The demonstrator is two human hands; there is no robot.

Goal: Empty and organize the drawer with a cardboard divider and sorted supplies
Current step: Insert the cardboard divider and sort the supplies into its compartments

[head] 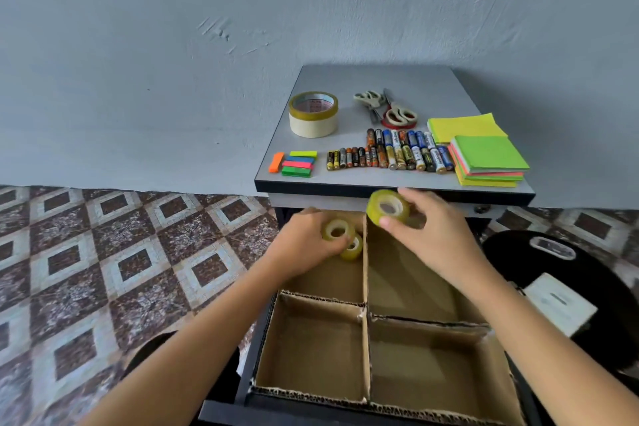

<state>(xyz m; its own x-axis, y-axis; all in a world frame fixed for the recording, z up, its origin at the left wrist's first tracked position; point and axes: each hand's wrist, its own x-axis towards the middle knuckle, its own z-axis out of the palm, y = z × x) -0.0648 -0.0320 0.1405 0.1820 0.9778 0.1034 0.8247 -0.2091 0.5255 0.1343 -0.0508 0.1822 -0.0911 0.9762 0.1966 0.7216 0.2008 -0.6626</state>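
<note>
The open drawer holds a cardboard divider (366, 290) that splits it into four compartments. My left hand (304, 242) grips a small clear tape roll (337, 230) in the far left compartment, right above another small roll (352, 247) lying there. My right hand (432, 235) holds a third clear tape roll (387, 207) over the far right compartment, near the divider wall. On the cabinet top (377, 79) lie stacked big tape rolls (313, 114), scissors (387, 107), several batteries (390, 152), sticky note pads (484, 152) and coloured flag tabs (297, 162).
The two near compartments show bare cardboard. A black bag (560, 287) with a white card on it sits on the floor to the right of the drawer. Patterned floor tiles (103, 270) spread to the left, and a grey wall stands behind.
</note>
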